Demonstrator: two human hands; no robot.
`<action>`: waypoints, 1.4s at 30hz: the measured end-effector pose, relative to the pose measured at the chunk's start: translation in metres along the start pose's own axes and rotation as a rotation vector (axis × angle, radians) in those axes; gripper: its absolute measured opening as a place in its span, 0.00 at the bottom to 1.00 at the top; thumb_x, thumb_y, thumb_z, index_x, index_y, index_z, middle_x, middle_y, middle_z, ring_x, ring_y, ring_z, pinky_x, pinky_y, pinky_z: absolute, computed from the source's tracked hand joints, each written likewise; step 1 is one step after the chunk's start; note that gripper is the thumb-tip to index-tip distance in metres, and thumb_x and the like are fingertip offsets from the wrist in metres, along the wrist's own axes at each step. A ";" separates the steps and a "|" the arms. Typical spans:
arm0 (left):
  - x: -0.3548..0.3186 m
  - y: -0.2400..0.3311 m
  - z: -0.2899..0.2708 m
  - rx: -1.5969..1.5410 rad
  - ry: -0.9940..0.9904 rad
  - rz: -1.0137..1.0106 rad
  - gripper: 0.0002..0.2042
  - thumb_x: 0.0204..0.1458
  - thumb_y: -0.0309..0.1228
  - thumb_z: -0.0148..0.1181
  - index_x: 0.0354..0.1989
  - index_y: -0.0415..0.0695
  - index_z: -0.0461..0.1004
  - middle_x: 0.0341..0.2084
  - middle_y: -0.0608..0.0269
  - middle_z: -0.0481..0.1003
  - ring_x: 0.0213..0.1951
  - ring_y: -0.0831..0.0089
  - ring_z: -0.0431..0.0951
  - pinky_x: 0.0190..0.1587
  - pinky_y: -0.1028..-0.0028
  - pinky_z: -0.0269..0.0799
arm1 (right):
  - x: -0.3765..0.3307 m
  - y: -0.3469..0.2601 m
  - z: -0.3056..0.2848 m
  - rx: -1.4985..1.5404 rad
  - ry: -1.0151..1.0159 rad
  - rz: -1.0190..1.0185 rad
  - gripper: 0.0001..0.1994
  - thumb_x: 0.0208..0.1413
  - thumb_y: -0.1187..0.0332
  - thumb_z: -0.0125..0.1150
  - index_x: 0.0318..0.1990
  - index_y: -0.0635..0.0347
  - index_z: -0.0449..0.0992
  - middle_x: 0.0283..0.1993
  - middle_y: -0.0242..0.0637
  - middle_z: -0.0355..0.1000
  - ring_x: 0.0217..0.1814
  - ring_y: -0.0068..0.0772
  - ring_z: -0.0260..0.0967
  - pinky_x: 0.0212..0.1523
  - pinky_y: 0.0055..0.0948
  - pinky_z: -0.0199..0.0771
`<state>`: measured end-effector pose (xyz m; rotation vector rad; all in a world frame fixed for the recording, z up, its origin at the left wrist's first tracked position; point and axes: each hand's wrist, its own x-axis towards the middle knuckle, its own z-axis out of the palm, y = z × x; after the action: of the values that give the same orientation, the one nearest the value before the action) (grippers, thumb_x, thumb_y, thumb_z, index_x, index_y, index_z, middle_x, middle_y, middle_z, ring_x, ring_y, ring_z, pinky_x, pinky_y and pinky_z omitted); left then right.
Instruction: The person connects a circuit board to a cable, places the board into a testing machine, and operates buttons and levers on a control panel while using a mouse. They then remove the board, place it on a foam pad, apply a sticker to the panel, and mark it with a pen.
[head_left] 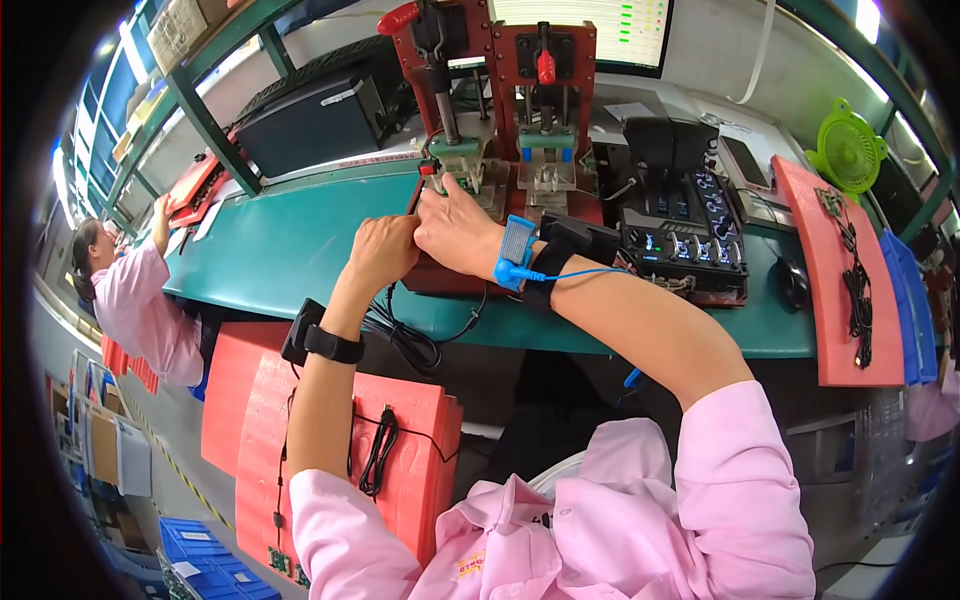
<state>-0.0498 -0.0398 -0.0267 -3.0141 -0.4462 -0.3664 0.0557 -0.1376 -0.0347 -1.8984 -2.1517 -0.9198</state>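
My left hand (383, 250) is closed, its knuckles up, at the front left corner of a red test fixture (440, 277). What its fingers hold, if anything, is hidden. My right hand (458, 230) meets it there, fingers curled, one digit pointing up toward a small green circuit board (437, 184) in the fixture. Its grip is also hidden. A blue wrist strap (515, 250) with a blue cord circles my right wrist. Above stand two toggle clamps with red handles, the left handle (398, 18) raised and the right handle (546, 66) upright.
Black cables (405, 335) hang over the green bench's (300, 240) front edge. To the right sit a black control unit (680, 235), a mouse (793, 284) and a red foam board (835, 300). Another foam stack (330, 440) is at lower left. A co-worker (135, 290) works far left.
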 end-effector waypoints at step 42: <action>-0.104 -0.001 -0.003 -0.370 0.303 -0.431 0.10 0.47 0.32 0.53 0.34 0.38 0.70 0.32 0.53 0.73 0.38 0.56 0.72 0.39 0.67 0.65 | 0.019 -0.035 0.004 -0.323 -0.239 0.094 0.09 0.43 0.65 0.51 0.29 0.55 0.78 0.31 0.32 0.67 0.43 0.36 0.57 0.54 0.48 0.48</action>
<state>-0.1472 -0.0674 -0.0494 -3.0908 -1.1073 -1.0205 0.0200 -0.1207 -0.0412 -2.3487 -2.1186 -1.1313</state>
